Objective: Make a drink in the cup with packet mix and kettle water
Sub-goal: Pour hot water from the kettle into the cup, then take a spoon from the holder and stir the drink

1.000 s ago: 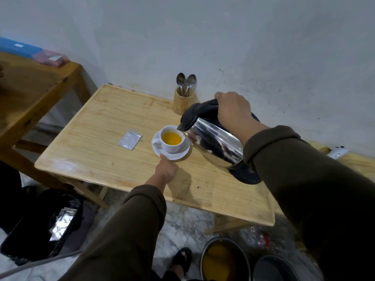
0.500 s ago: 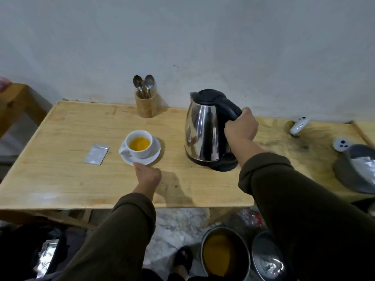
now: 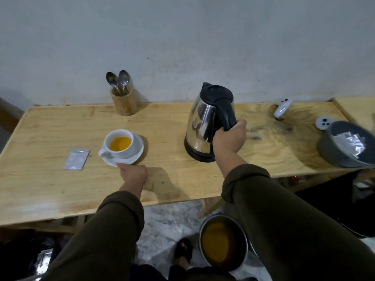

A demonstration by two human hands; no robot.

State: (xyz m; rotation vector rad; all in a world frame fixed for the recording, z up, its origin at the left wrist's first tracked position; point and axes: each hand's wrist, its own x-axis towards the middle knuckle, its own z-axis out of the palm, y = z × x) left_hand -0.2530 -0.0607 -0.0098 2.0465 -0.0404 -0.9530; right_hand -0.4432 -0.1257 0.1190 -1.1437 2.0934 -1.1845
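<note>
Pour looks done. Kettle (image 3: 205,122) upright on the table (image 3: 40,189), right of the cup (image 3: 119,144), which holds orange liquid. Right hand (image 3: 229,139) wrapped round its handle; left hand (image 3: 133,173) pinching the saucer (image 3: 137,154) rim. Packet (image 3: 76,158) left of cup. Next, likely: release kettle, fetch a spoon (image 3: 123,79) from behind cup, stir.

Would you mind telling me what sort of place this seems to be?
Probably a makeshift drink-making corner in a plain room, not a fitted kitchen: a bare wooden table against an unfinished wall, with a kettle, a spoon holder and a pot on the floor.
</note>
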